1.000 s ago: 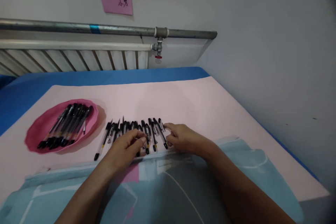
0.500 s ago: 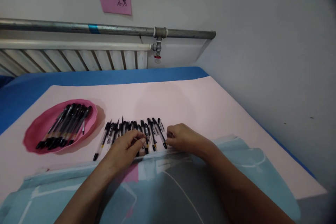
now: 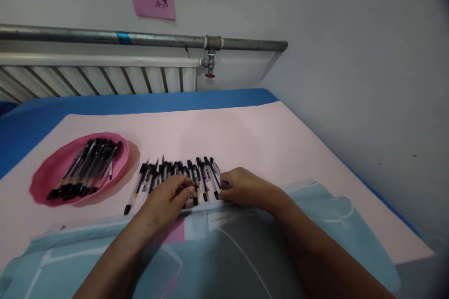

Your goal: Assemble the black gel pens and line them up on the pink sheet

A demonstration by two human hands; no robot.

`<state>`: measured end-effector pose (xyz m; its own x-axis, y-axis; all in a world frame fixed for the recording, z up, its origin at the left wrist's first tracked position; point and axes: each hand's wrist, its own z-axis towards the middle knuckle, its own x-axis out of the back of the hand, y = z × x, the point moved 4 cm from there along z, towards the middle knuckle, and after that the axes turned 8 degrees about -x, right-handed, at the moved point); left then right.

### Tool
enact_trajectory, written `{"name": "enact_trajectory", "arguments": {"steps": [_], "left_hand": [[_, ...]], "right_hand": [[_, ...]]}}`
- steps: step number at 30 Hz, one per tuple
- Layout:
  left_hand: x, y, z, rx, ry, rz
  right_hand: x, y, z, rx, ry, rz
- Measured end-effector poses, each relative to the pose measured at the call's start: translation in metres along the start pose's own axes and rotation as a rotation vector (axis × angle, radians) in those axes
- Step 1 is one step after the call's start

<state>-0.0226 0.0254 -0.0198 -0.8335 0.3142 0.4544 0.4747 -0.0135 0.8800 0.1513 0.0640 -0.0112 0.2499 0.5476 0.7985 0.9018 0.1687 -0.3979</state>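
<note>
A row of several black pens lies side by side on a pink sheet in front of me. My left hand rests on the row's near middle, its fingers curled and pressed onto the pens' lower ends. At the row's right end, my right hand is closed, fingertips pinched against the lower end of the rightmost pen. The two hands are a short gap apart.
A pink plate at the left holds several more black pens. The sheet lies on a blue table. A light-blue cloth covers the near edge. A radiator, a pipe and the wall bound the back and right.
My right hand has slid a little left, closing against the right end of the pen row, and the rightmost pens stand closer together. My left hand has stayed on the row.
</note>
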Motion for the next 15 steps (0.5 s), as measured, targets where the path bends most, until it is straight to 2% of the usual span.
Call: {"name": "enact_trajectory", "arguments": {"steps": [5, 9, 15], "left_hand": [[0.0, 0.002, 0.0, 0.027, -0.002, -0.067], [0.007, 0.0, 0.0, 0.004, 0.019, 0.013], [0.018, -0.006, -0.001, 0.008, 0.097, 0.019]], "right_hand": [[0.012, 0.001, 0.002, -0.01, 0.117, 0.054], [0.016, 0.002, 0.008, -0.023, 0.22, 0.07], [0.006, 0.004, 0.013, 0.002, 0.236, 0.112]]}}
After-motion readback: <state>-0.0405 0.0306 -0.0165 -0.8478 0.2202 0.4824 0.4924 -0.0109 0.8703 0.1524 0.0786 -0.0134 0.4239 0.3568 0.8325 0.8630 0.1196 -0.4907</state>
